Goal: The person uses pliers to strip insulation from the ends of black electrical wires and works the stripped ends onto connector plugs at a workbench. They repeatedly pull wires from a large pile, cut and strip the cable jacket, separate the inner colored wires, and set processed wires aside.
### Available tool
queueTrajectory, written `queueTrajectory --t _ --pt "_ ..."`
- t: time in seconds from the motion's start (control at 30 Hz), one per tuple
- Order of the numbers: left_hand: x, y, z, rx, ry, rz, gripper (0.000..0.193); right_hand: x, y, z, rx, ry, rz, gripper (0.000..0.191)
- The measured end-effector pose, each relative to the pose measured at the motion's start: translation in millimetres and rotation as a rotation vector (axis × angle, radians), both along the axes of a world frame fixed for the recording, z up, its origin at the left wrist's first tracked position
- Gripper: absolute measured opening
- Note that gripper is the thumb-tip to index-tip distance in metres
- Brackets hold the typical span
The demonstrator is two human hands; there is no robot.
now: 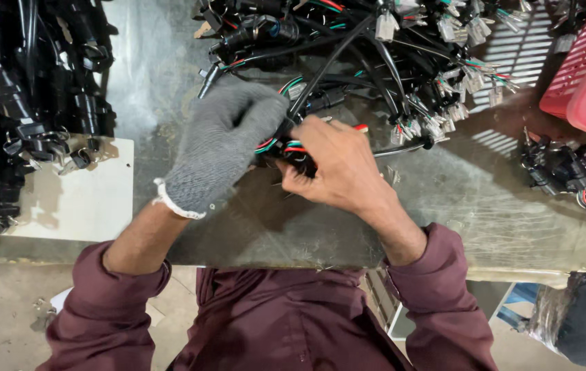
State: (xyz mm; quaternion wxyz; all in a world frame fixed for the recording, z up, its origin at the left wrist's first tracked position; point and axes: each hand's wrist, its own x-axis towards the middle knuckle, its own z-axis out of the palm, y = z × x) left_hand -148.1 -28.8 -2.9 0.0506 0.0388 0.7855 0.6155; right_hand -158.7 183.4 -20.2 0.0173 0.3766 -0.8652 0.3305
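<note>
My left hand [221, 148] wears a grey knitted glove and is closed around a black cable with red and green wires, a wire harness [291, 145], at the middle of the metal workbench [471, 199]. My bare right hand [334, 165] grips the same harness from the right, its fingers pinching the black connector end. The part between the two hands is mostly hidden. The harness's cable runs up into a big tangle of black harnesses with white plugs [403, 62] just beyond my hands.
A heap of black switch and cable parts [25, 103] lies at the left, partly on a white sheet [80, 199]. A red plastic crate [585, 69] stands at the right edge, with a small black harness [564, 168] below it. The bench's front edge runs under my forearms.
</note>
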Motion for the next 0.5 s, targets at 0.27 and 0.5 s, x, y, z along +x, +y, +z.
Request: queueTrajectory --t 0.27,0.5 --pt "-0.4 -2.6 5.6 -0.078 0.093 -0.164 0.031 2.7 3.3 -3.0 -0.038 0.065 0.028 0.038" --pt "-7.5 0.7 10.0 -0.058 0.092 -0.019 0.028 8.7 -2.4 -7.4 0.112 0.005 0.130 0.036"
